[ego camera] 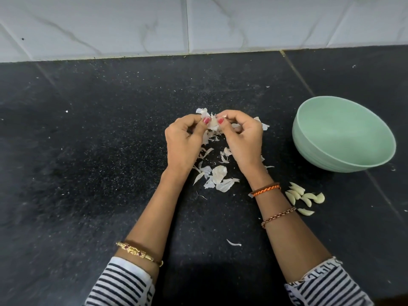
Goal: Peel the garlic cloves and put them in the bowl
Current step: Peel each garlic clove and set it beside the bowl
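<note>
My left hand [183, 142] and my right hand [240, 138] meet above the middle of the black counter. Both pinch one garlic clove [213, 123] between thumbs and fingertips; its papery skin sticks out around the nails. A pale green bowl [343, 134] stands to the right of my right hand, and nothing shows inside it. Several peeled cloves [304, 197] lie in a small heap on the counter in front of the bowl, beside my right wrist.
Loose white garlic skins [217, 175] are scattered under and between my wrists, with one scrap [233, 243] nearer to me. A white marbled tile wall [187, 25] closes the back of the black counter [88, 151].
</note>
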